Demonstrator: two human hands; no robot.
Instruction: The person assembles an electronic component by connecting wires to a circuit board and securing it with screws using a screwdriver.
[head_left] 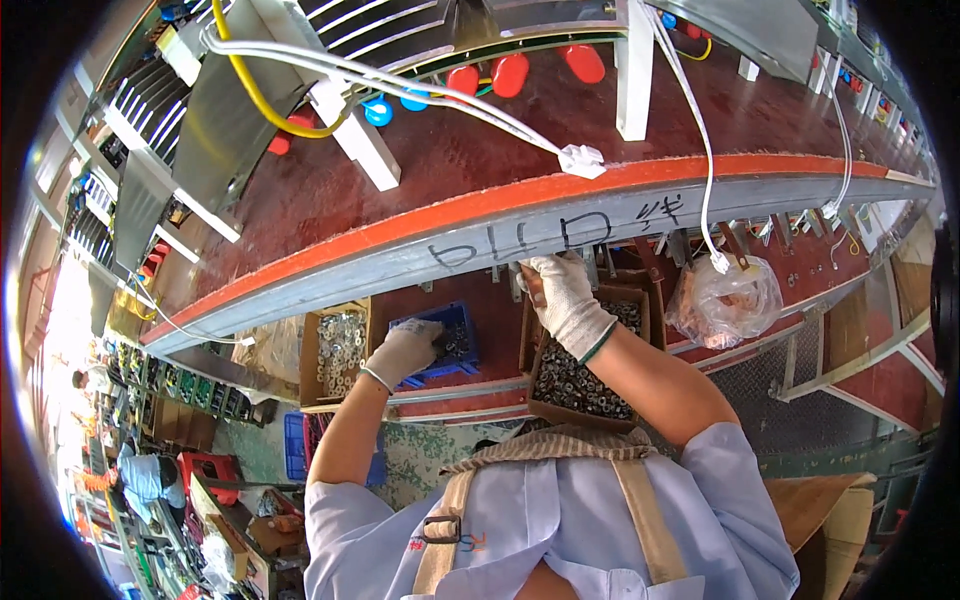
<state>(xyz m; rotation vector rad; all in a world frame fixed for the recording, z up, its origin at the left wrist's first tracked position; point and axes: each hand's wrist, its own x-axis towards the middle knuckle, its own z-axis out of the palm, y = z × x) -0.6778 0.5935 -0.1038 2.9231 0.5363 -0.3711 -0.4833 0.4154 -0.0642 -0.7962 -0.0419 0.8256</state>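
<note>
My left hand (pixel 408 350), in a white knit glove, reaches into a blue plastic bin (pixel 462 372) of small dark metal parts. Its fingers curl down among the parts; what they hold, if anything, is hidden. My right hand (pixel 566 298), gloved the same way, is raised against the lower edge of a long grey metal rail (pixel 380 278). Those fingers are bent together beside small metal tabs hanging under the rail, and I cannot make out what is in them. Below the right wrist stands a cardboard box (pixel 580 385) filled with nuts or washers.
Left of the bin is a cardboard box of silvery washers (pixel 342 345). A clear plastic bag (pixel 735 305) with copper-coloured parts lies to the right. White cables with a connector (pixel 582 160) hang over the red-edged shelf (pixel 460 190). Another person (pixel 148 478) is at the far left.
</note>
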